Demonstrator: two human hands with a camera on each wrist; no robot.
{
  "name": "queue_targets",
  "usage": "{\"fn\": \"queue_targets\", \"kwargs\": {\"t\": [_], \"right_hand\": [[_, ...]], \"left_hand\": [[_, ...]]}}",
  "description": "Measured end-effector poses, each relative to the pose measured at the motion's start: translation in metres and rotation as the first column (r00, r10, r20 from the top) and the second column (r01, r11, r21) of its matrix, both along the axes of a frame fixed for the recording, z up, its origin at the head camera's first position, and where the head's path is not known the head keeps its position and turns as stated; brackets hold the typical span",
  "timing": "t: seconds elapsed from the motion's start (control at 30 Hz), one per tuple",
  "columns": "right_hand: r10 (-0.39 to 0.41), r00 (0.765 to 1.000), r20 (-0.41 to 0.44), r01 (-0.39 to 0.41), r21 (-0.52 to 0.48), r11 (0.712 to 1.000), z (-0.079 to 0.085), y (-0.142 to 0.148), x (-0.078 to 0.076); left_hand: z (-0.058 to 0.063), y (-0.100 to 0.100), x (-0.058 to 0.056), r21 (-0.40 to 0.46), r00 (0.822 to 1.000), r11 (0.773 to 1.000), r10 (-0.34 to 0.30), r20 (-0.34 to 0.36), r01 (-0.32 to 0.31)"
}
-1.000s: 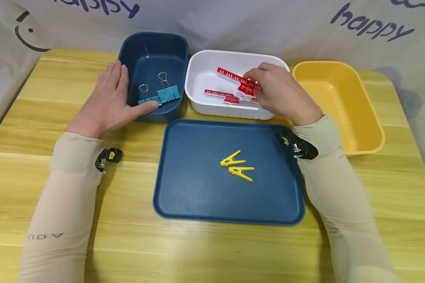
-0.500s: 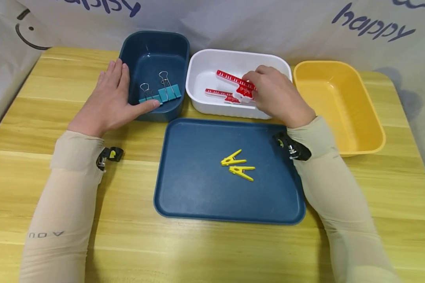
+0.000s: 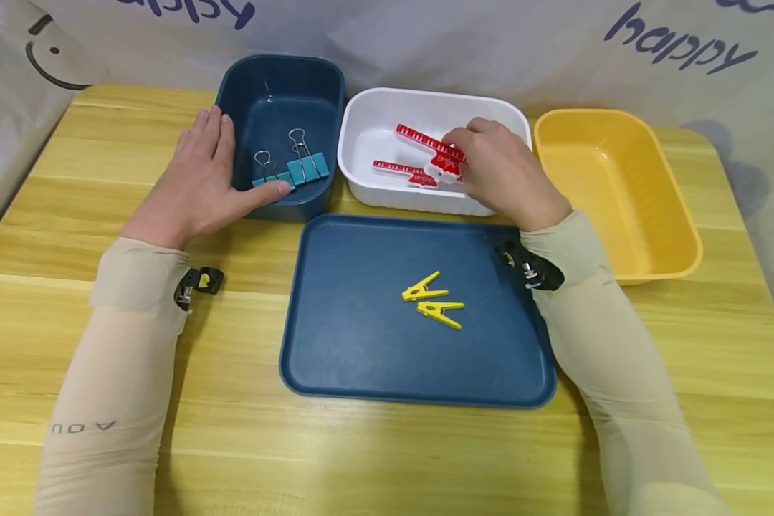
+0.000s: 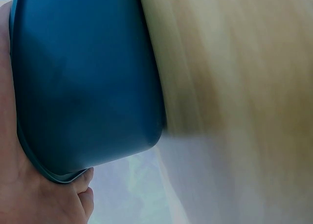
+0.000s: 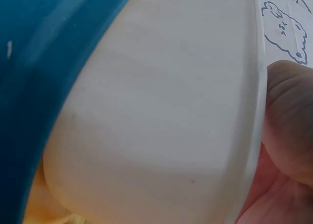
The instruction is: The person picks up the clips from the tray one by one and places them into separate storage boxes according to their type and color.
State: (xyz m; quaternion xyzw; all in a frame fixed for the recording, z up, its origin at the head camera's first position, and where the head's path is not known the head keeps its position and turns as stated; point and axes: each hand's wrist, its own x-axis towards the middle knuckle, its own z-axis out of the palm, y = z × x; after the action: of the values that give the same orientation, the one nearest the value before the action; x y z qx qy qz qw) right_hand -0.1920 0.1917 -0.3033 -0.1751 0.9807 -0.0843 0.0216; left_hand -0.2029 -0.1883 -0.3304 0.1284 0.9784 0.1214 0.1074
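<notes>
My right hand [image 3: 506,172], upper right of centre in head view, pinches red clip [image 3: 446,163] within white bin [image 3: 413,199] at top centre; clip's marked arm points up-left, its right end hidden behind my fingers. Second red clip [image 3: 396,169] just below it; cannot tell if they touch. My left hand [image 3: 196,183], upper left, grasps nothing: fingers straight along left rim of blue bin [image 3: 290,82], thumb across near side, beside teal binder clips [image 3: 308,170]. Yellow clips [image 3: 440,313] on tray [image 3: 355,351], centre. Yellow bin [image 3: 619,201], upper right.
</notes>
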Motion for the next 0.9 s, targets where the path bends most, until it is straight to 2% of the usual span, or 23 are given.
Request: {"fn": "queue_targets", "kwargs": {"t": [0.53,0.9], "right_hand": [[-0.049,0.998,0.028,0.050,-0.031,0.998,-0.002,-0.001,-0.006],[-0.076,0.994,0.072,0.080,-0.045,0.996,-0.002,-0.007,-0.015]], "left_hand": [[-0.005,0.001,-0.001,-0.002,1.000,1.000,-0.002,-0.016,0.002],[-0.003,0.000,-0.001,-0.003,1.000,1.000,0.007,-0.020,-0.007]]}}
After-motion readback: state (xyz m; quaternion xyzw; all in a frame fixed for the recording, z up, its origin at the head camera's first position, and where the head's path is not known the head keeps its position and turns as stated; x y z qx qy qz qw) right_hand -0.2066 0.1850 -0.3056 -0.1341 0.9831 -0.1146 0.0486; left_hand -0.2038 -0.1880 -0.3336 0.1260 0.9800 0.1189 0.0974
